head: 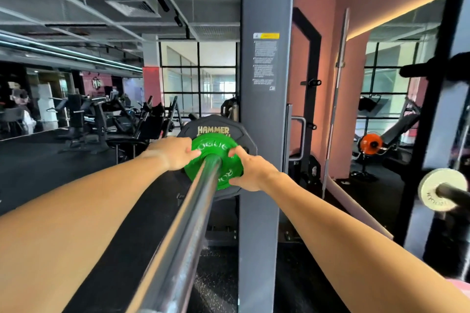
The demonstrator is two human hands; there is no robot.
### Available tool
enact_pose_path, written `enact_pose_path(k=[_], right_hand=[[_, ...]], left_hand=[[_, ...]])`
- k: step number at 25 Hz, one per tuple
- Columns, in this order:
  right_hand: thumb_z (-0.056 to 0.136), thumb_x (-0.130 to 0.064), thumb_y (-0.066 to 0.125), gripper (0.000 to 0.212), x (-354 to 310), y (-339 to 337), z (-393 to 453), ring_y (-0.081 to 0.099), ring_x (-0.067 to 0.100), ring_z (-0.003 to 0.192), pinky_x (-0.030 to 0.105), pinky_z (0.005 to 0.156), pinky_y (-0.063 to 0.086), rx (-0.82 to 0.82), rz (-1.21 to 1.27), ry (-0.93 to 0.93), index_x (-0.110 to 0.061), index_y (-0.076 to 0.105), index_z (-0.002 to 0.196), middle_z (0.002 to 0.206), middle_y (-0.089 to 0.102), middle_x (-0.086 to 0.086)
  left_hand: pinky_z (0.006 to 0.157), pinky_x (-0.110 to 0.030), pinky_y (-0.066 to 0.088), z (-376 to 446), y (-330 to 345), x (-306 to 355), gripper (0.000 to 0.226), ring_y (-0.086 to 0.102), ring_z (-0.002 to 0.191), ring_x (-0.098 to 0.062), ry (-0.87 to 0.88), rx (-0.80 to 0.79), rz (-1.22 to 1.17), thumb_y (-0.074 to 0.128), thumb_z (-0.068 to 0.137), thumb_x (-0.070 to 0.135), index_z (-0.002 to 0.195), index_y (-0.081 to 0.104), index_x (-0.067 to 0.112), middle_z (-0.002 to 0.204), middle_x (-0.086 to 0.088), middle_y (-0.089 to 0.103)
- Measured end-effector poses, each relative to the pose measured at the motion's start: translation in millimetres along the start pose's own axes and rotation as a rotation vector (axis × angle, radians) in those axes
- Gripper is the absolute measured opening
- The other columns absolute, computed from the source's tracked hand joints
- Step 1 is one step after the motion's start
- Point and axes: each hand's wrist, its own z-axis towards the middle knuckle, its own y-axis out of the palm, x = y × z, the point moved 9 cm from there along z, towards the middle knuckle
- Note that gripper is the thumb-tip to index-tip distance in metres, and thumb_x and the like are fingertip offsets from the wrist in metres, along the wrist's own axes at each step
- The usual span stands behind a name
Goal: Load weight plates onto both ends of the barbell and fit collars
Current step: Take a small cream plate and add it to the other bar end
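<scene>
Seen down the barbell sleeve [188,223]: left hand [173,152] and right hand [250,173] gripping opposite edges of the small green plate [216,145] between them, fingers curled over its rim. Best pushed evenly, kept square, until flush against the big black plate [203,124] just beyond. Close beside the right hand, the gray rack post [264,84], crowding that wrist. No collar in view.

Carrier: long chrome steel barbell sleeve [188,223], running from bottom centre to mid-frame. Threaded on it: small round green plate [216,160], flush against large black multi-sided rubber plate [203,126] lettered "HAMMER" behind.
</scene>
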Motion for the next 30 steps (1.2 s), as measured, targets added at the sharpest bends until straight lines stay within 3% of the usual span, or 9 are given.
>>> enact_pose_path(k=[3,6,9,13,17,22,24,27,30], right_hand=[[0.081,-0.03,0.071,0.064,4,-34,-10,0.06,0.029,0.088,0.029,0.07,0.042,0.09,0.015,-0.017,-0.034,0.04,0.137,0.079,0.055,-0.001],[0.08,-0.033,0.071,0.056,18,-51,-28,0.062,0.026,0.086,0.031,0.071,0.048,0.069,-0.012,0.027,-0.032,0.048,0.131,0.074,0.059,-0.003],[0.082,-0.035,0.07,0.05,46,-62,-56,0.063,0.023,0.087,0.036,0.078,0.054,0.001,-0.066,0.074,-0.028,0.052,0.127,0.075,0.062,-0.002],[0.08,-0.035,0.072,0.043,107,-86,-107,0.065,0.024,0.089,0.035,0.076,0.057,-0.033,-0.036,0.165,-0.026,0.057,0.12,0.099,0.068,0.004],[0.08,-0.036,0.073,0.031,177,-123,-165,0.061,0.015,0.086,0.026,0.065,0.046,-0.005,-0.028,0.237,-0.034,0.058,0.107,0.086,0.059,-0.015],[0.078,-0.042,0.075,0.024,277,-172,-248,0.064,0.017,0.09,0.021,0.065,0.047,0.05,-0.103,0.367,-0.034,0.065,0.099,0.091,0.067,-0.007],[0.077,-0.043,0.076,0.025,306,-191,-278,0.066,0.017,0.089,0.021,0.072,0.05,0.103,-0.17,0.364,-0.029,0.07,0.096,0.084,0.068,-0.007],[0.076,-0.039,0.078,0.028,361,-212,-323,0.064,0.021,0.096,0.023,0.077,0.046,0.104,-0.113,0.422,-0.026,0.073,0.101,0.097,0.068,-0.001],[0.079,-0.038,0.077,0.025,402,-221,-347,0.065,0.022,0.096,0.028,0.083,0.052,0.064,-0.059,0.449,-0.032,0.07,0.102,0.104,0.07,0.0]], left_hand=[[0.09,-0.034,0.048,-10,-19,24,0.029,0.06,0.102,-0.024,0.149,-0.033,-0.032,0.062,0.093,0.049,0.114,0.061,0.029,0.108,-0.004,0.068],[0.095,-0.034,0.048,-16,-37,69,0.025,0.06,0.105,-0.022,0.291,0.017,-0.049,0.065,0.092,0.043,0.114,0.065,0.032,0.107,0.001,0.071],[0.092,-0.031,0.047,-20,-46,116,0.022,0.06,0.097,-0.019,0.397,0.018,-0.024,0.066,0.091,0.042,0.11,0.068,0.033,0.102,0.005,0.072],[0.087,-0.03,0.049,-26,-46,187,0.012,0.062,0.092,-0.016,0.502,-0.038,-0.019,0.061,0.093,0.036,0.101,0.069,0.034,0.089,0.013,0.068],[0.083,-0.029,0.048,-33,-37,264,0.014,0.061,0.087,-0.013,0.569,-0.074,-0.022,0.061,0.092,0.037,0.101,0.071,0.033,0.085,0.016,0.066],[0.065,-0.019,0.039,-53,-13,388,0.018,0.056,0.079,-0.004,0.668,-0.145,-0.047,0.061,0.094,0.039,0.106,0.07,0.03,0.083,0.022,0.057],[0.071,-0.023,0.043,-64,-3,435,0.019,0.056,0.082,-0.006,0.692,-0.187,-0.044,0.061,0.095,0.041,0.108,0.07,0.03,0.086,0.02,0.058],[0.082,-0.03,0.05,-80,10,511,0.018,0.062,0.091,-0.011,0.732,-0.224,-0.071,0.062,0.094,0.041,0.106,0.07,0.03,0.092,0.015,0.064],[0.067,-0.017,0.042,-90,23,564,0.021,0.055,0.076,0.003,0.774,-0.216,-0.074,0.063,0.093,0.039,0.109,0.071,0.027,0.082,0.023,0.057]])
